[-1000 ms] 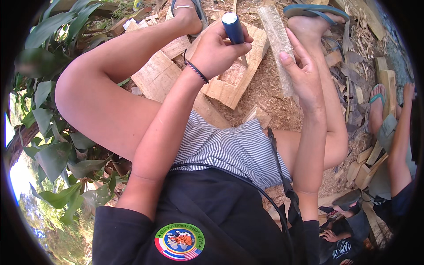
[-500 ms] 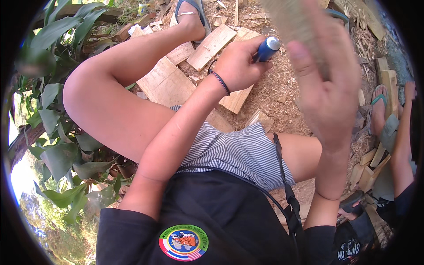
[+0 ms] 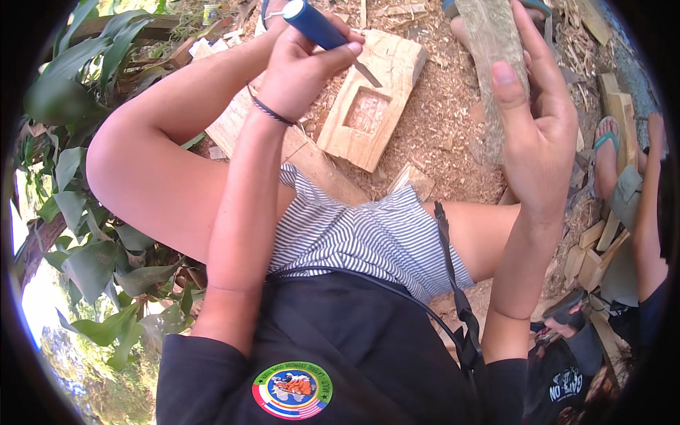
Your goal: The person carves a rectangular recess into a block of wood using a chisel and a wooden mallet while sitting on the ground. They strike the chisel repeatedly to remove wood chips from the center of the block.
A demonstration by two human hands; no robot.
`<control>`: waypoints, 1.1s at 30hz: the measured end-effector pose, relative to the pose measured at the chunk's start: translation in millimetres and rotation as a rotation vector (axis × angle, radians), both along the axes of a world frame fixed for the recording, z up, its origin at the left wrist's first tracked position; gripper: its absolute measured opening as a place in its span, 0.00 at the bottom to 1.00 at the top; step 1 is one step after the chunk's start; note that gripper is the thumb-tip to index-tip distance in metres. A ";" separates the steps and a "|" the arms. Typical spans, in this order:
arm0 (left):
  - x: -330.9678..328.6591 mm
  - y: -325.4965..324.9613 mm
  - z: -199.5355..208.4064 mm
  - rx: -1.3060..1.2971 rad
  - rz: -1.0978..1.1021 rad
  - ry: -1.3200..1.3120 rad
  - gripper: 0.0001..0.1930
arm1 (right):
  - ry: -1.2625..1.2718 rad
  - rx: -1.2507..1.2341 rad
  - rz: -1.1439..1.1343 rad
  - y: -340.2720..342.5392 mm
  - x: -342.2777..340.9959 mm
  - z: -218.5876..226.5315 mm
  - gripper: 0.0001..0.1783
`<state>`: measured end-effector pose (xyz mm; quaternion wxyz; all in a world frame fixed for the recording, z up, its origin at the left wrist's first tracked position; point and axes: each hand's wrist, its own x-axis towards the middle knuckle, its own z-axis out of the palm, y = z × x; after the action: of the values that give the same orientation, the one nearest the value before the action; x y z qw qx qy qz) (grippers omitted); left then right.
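My left hand (image 3: 294,78) is closed around the blue handle of a chisel (image 3: 319,27). Its narrow metal blade slants down to the right, the tip over the upper edge of a rectangular recess (image 3: 367,112) cut in a pale wood block (image 3: 400,65). Whether the tip touches the wood I cannot tell. To the right, my right hand (image 3: 542,138) grips a rough, greyish wooden club (image 3: 499,60) upright, thumb in front and fingers behind it. The club is apart from the chisel, and its upper end runs out of view.
Wood shavings (image 3: 435,134) cover the ground around the block. A plank (image 3: 312,159) lies beside my bent left leg. Leafy plants (image 3: 92,262) crowd the left side. At the right are another person's sandalled foot (image 3: 607,152), an arm, and stacked wood offcuts (image 3: 591,255).
My left hand has swung left and away with the chisel, bringing the blade and the block's recess into sight. My right hand and the club, blurred before, are steadier now.
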<state>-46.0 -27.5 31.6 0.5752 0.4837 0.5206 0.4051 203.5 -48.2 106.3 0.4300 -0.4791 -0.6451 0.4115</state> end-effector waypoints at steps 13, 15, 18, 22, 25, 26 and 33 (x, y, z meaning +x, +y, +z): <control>27.6 -9.5 -10.7 -0.048 -0.080 0.010 0.11 | 0.065 -0.116 0.010 -12.7 -16.2 -22.7 0.27; 26.5 -10.2 -11.4 -0.027 -0.096 0.006 0.11 | 0.054 -0.077 0.008 -11.2 -16.0 -21.9 0.27; 27.4 -10.6 -12.9 0.001 -0.136 -0.006 0.10 | -0.022 0.001 0.000 -9.4 -20.8 -12.5 0.27; 36.1 -11.9 -18.4 0.041 -0.143 -0.029 0.10 | -0.172 0.227 0.125 8.1 -13.1 4.1 0.29; 42.1 -7.2 -9.6 0.030 -0.201 0.120 0.11 | 0.145 0.085 -0.001 -1.5 -37.2 44.9 0.31; 41.9 -5.8 -10.4 0.030 -0.211 0.137 0.11 | 0.308 0.156 0.118 0.3 -35.7 50.2 0.31; 43.0 -14.5 -20.0 0.109 -0.169 0.095 0.09 | -0.396 0.474 0.066 12.1 -7.7 2.1 0.28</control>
<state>-3.0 -42.0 11.6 0.5549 0.5750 0.4819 0.3595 195.7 -36.1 108.5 0.3821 -0.4153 -0.8094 0.1621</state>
